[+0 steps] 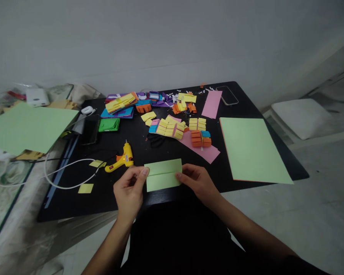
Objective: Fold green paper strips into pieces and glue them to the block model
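A small light green paper piece (pixel 163 175) with a crease across its middle lies at the near edge of the black table (pixel 132 198). My left hand (pixel 129 191) pinches its left edge with thumb and fingers. My right hand (pixel 197 181) grips its right edge the same way. Just left of the paper lies a yellow and orange glue gun (pixel 121 159).
A large green sheet (pixel 253 149) lies at the right, a pink sheet (pixel 202 149) and folded yellow, orange and purple paper bits (pixel 172 128) in the middle. A white cable (pixel 65 173), dark phone (pixel 91 130) and another green sheet (pixel 28 128) sit left.
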`<state>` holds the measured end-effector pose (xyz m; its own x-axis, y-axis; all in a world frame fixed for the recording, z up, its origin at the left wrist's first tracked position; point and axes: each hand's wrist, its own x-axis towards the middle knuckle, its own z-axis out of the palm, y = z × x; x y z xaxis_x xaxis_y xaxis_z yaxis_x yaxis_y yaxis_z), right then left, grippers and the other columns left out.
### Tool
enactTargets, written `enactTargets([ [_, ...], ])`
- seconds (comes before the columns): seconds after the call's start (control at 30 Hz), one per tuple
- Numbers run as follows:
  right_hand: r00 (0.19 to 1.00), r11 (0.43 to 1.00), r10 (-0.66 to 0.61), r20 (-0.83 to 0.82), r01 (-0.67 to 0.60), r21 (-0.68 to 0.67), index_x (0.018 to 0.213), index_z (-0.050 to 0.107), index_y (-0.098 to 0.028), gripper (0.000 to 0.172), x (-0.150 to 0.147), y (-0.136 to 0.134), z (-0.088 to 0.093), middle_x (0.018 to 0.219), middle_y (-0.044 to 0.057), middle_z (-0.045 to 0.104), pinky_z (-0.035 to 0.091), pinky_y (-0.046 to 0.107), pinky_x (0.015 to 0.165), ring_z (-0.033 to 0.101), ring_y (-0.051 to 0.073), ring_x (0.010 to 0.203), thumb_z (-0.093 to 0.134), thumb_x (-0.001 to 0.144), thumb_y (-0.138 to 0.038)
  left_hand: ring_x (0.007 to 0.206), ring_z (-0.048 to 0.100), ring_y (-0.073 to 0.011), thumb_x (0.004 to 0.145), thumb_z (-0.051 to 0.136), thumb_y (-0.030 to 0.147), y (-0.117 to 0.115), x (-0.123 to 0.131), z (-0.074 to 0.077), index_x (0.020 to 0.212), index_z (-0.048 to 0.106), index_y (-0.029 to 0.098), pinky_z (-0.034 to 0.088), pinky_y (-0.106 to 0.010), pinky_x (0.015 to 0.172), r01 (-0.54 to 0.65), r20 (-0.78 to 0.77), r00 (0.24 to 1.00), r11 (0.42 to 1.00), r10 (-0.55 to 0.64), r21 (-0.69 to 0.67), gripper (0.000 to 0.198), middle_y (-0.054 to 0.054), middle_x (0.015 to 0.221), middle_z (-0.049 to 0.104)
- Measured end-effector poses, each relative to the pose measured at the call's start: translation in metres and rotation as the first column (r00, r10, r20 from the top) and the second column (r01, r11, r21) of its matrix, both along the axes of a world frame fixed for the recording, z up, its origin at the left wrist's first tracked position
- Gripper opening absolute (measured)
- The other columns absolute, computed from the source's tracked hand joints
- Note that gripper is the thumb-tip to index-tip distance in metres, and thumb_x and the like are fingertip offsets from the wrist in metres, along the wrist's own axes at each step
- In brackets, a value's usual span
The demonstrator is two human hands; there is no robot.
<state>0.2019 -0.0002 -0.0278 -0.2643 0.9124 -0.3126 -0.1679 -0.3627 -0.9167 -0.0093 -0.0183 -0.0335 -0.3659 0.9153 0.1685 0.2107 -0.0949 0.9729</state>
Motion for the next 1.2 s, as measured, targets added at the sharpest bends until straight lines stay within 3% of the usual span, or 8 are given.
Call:
enactTargets([
  [0.17,0.999,0.993,-0.034,-0.016,0.032,-0.116,0.077,0.079,-0.020,0.040,-0.001,0.001,-0.004,0.076,0.001,0.073,0.059,0.033,0.074,0.066,0.015,0.071,0.092,0.069,-0.057,0.060,0.055,-0.0107,0.085,0.082,0.038,0.002,-0.003,-0.002,0.079,0.078,0.019,0.045,-0.021,0.058,0.034,0.053,0.998,0.997,-0.030,-0.075,0.021,0.002,0.065,0.066],
  [0.4,0.998,0.989,-0.053,-0.017,0.050,-0.138,0.075,0.080,-0.019,0.041,0.001,0.007,-0.004,0.075,0.001,0.073,0.064,0.035,0.074,0.068,0.017,0.072,0.095,0.063,-0.055,0.058,0.054,-0.0108,0.091,0.077,0.041,0.009,-0.009,-0.005,0.080,0.074,0.018,0.045,-0.022,0.062,0.227,0.241,0.955,0.948,-0.172,-0.224,0.025,0.003,0.059,0.061],
  [0.53,0.999,0.989,-0.043,-0.006,0.042,-0.143,0.076,0.080,-0.020,0.040,0.003,0.010,-0.007,0.077,0.002,0.075,0.065,0.038,0.076,0.070,0.018,0.074,0.094,0.065,-0.055,0.066,0.060,-0.0127,0.093,0.074,0.049,0.009,-0.010,-0.004,0.096,0.074,0.017,0.049,-0.023,0.067,0.332,0.318,0.916,0.908,-0.246,-0.255,0.032,0.000,0.071,0.066],
  [0.67,0.999,0.988,-0.050,-0.022,0.046,-0.150,0.076,0.080,-0.019,0.037,0.004,0.011,-0.009,0.076,0.001,0.073,0.064,0.036,0.075,0.068,0.017,0.073,0.096,0.065,-0.052,0.064,0.060,-0.0123,0.081,0.084,0.053,0.007,-0.010,-0.005,0.108,0.072,0.018,0.052,-0.023,0.061,0.433,0.367,0.877,0.842,-0.311,-0.322,0.046,-0.002,0.085,0.072],
  [0.87,1.000,0.989,-0.028,-0.013,0.026,-0.144,0.076,0.080,-0.019,0.037,0.006,0.013,-0.006,0.076,0.000,0.072,0.064,0.035,0.074,0.067,0.016,0.074,0.096,0.064,-0.049,0.046,0.051,-0.0079,0.084,0.080,0.057,0.005,-0.014,-0.006,0.071,0.067,0.015,0.042,-0.018,0.044,0.556,0.394,0.827,0.691,-0.401,-0.462,0.045,0.000,0.060,0.064],
  [0.97,1.000,0.991,0.008,0.020,-0.005,-0.134,0.078,0.078,-0.018,0.038,0.007,0.014,-0.005,0.078,0.000,0.072,0.064,0.037,0.076,0.069,0.017,0.075,0.093,0.069,-0.051,0.043,0.052,-0.0082,0.081,0.082,0.057,0.005,-0.016,-0.003,0.068,0.066,0.016,0.040,-0.018,0.041,0.549,0.375,0.833,0.684,-0.406,-0.480,0.047,-0.001,0.057,0.065],
  [1.1,0.997,1.000,0.006,0.076,-0.005,-0.015,0.108,0.071,-0.020,0.041,0.007,0.007,-0.008,0.080,0.001,0.074,0.064,0.039,0.081,0.074,0.020,0.079,0.084,0.082,-0.048,0.041,0.053,-0.0087,0.079,0.084,0.056,0.006,-0.016,0.000,0.065,0.066,0.016,0.042,-0.018,0.039,0.518,0.365,0.852,0.706,-0.375,-0.484,0.046,0.000,0.053,0.063],
  [1.2,0.999,0.991,0.029,0.040,-0.034,0.127,0.137,0.054,-0.027,0.061,0.006,-0.002,-0.010,0.099,0.003,0.077,0.063,0.041,0.092,0.077,0.021,0.093,0.084,0.085,-0.036,0.040,0.051,-0.0085,0.078,0.084,0.055,0.006,-0.015,0.000,0.064,0.067,0.016,0.041,-0.017,0.037,0.505,0.394,0.854,0.724,-0.339,-0.470,0.045,0.001,0.051,0.061],
])
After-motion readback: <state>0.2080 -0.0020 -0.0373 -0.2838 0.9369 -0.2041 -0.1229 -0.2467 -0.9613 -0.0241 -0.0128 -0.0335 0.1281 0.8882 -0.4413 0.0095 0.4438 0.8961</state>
